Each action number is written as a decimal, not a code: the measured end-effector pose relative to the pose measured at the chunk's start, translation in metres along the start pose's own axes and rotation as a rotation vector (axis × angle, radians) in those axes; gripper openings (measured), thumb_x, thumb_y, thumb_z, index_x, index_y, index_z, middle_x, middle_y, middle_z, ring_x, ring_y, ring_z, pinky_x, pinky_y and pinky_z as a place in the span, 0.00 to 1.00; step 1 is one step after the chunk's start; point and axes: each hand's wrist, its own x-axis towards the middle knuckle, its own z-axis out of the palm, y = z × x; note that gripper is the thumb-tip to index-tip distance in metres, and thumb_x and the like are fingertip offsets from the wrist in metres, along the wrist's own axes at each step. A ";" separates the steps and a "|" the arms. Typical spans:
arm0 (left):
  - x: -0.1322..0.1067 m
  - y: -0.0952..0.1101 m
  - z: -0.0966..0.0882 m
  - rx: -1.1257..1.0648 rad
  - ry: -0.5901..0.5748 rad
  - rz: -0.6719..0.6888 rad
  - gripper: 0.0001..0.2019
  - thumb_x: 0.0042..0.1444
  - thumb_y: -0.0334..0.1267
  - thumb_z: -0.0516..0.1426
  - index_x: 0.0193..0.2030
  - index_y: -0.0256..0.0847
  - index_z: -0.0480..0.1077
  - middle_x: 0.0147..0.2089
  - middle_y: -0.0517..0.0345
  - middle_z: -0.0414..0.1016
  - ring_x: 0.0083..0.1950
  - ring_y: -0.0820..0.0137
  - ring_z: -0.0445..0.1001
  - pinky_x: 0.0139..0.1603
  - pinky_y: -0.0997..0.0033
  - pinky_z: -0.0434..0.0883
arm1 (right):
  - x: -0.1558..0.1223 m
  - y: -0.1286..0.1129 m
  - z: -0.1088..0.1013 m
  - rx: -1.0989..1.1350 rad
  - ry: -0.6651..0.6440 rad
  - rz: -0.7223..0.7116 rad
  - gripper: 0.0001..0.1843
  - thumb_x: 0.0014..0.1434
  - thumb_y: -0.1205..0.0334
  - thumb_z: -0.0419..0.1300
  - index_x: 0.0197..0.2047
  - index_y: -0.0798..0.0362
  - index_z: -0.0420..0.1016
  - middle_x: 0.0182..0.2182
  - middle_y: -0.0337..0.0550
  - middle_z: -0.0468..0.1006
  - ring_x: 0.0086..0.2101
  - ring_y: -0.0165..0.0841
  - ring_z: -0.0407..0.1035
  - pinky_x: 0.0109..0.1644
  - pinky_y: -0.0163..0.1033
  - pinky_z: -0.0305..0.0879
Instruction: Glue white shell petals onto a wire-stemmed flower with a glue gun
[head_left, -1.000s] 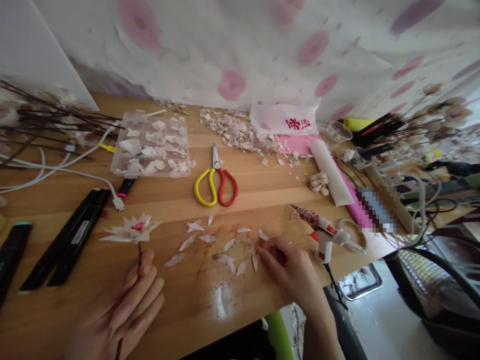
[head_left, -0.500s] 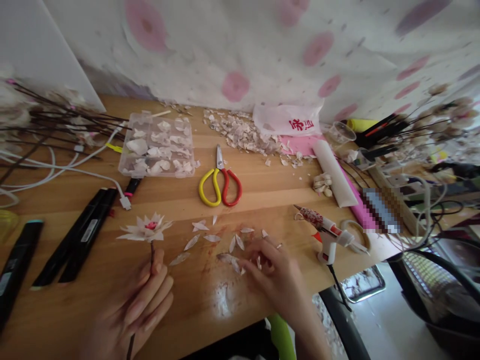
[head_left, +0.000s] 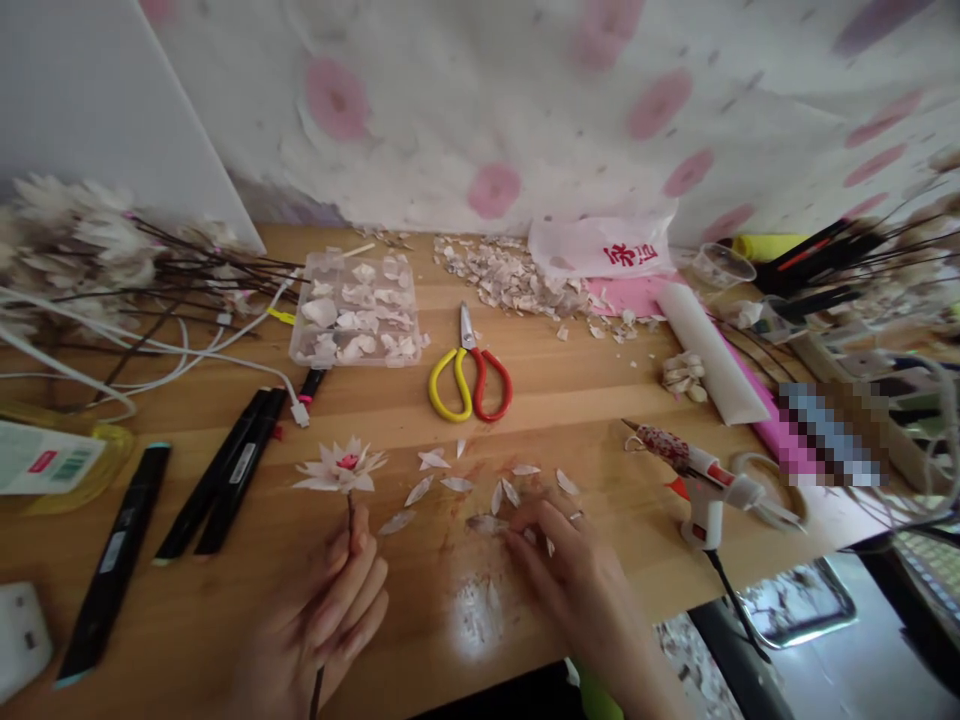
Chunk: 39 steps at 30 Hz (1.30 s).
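My left hand point(head_left: 319, 620) pinches the thin dark stem of a small handmade flower point(head_left: 341, 468) with pale pointed petals and a pink centre, holding it upright over the wooden table point(head_left: 615, 420). My right hand point(head_left: 570, 570) rests fingers-down on the table among several loose pale petals point(head_left: 450, 485), its fingertips touching one near the middle; whether it grips the petal is unclear.
Yellow-and-red scissors point(head_left: 471, 372) lie behind the petals. A glue gun point(head_left: 694, 470) stands to the right, a clear box of petals point(head_left: 356, 322) at the back left, black markers point(head_left: 225, 485) on the left. Dried flower stems point(head_left: 112, 260), white cables and shell scraps point(head_left: 510, 275) crowd the back.
My right hand has slid left from the table's front right into the loose petals. The view has shifted, so everything appears further right; the left hand still holds the flower.
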 end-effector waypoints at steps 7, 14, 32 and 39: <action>0.001 0.000 0.005 -0.081 -0.038 -0.031 0.07 0.51 0.28 0.67 0.31 0.44 0.76 0.15 0.71 0.63 0.15 0.81 0.61 0.17 0.86 0.65 | -0.002 -0.002 -0.005 0.088 0.077 0.032 0.07 0.69 0.61 0.53 0.39 0.48 0.70 0.30 0.37 0.80 0.29 0.32 0.75 0.33 0.33 0.68; -0.001 0.003 0.005 -0.156 -0.165 0.033 0.07 0.50 0.27 0.68 0.30 0.39 0.75 0.15 0.71 0.68 0.16 0.82 0.66 0.17 0.87 0.67 | -0.006 -0.002 -0.007 0.062 0.097 -0.049 0.10 0.69 0.65 0.52 0.42 0.48 0.75 0.37 0.40 0.81 0.35 0.32 0.78 0.38 0.34 0.71; -0.080 -0.014 0.062 0.298 -0.133 0.420 0.17 0.32 0.42 0.77 0.26 0.38 0.79 0.20 0.64 0.78 0.11 0.85 0.61 0.14 0.83 0.68 | -0.054 -0.062 -0.044 0.162 0.389 -0.336 0.12 0.69 0.61 0.56 0.54 0.46 0.73 0.36 0.39 0.84 0.34 0.33 0.79 0.38 0.34 0.73; -0.116 -0.027 0.081 0.257 -0.264 0.356 0.16 0.34 0.42 0.77 0.27 0.38 0.80 0.21 0.65 0.78 0.12 0.87 0.61 0.15 0.86 0.67 | -0.060 -0.111 -0.060 0.184 0.667 -0.689 0.06 0.63 0.71 0.62 0.41 0.51 0.77 0.32 0.38 0.80 0.33 0.28 0.76 0.36 0.30 0.69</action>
